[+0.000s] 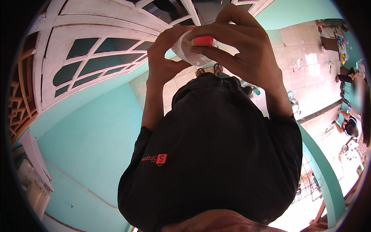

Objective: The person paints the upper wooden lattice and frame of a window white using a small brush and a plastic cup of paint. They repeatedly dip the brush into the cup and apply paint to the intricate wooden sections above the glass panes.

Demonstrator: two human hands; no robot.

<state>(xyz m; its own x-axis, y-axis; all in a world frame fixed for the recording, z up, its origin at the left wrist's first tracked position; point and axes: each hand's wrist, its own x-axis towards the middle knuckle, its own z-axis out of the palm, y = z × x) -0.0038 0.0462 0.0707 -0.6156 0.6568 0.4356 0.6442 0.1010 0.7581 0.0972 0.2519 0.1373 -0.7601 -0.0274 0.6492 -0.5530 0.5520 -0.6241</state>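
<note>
In front of a white-painted wood and glass door, both my hands are raised at the top centre. My left hand [165, 53] curves its fingers and thumb around the left side of a clear, rounded container [198, 59], which looks like plastic. My right hand [246, 43] is at the container's right side and pinches a small red cylindrical piece [203, 41] between thumb and forefinger. The red piece lies across the container in this view; whether they touch cannot be told. The fingers hide part of the container.
The white door [95, 32] with glass panes stands ahead and left, beside a turquoise wall [95, 116]. Tiled floor [295, 66] extends right, with small scattered items. Other people, one a seated person [350, 126], are at the far right. A turquoise pillar [327, 162] stands at lower right.
</note>
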